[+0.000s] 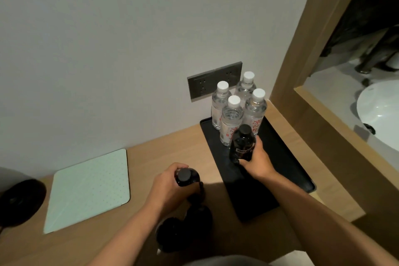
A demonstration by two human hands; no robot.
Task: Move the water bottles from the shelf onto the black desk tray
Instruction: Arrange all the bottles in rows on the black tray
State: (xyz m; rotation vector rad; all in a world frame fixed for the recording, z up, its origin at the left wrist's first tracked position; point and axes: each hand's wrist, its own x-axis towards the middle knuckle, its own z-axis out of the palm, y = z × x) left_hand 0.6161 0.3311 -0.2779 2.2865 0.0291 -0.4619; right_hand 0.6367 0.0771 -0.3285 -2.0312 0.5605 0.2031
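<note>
The wooden desk (164,147) carries the black desk tray (278,157) along its right side, and four clear water bottles (232,119) with white caps already stand clustered at the tray's far end, close to the wall socket panel (207,84). The chief risk, as I judge it, is the dark bottle (241,144) in the right hand (257,161): it sits just beside the nearest clear bottle, and a nudge forward as it is set down could topple that tight group like skittles. A second risk is the left hand (166,185), which grips another dark bottle (186,177) from above, over the bare desk and apart from the tray; carried by the neck, it could swing and clip the tray's raised rim. The right hand's fingers wrap closed around the lower body of its bottle, which looks to be on or just above the tray floor; I cannot tell which. The left hand's fingers curl tightly around its bottle's shoulder, below the cap.
</note>
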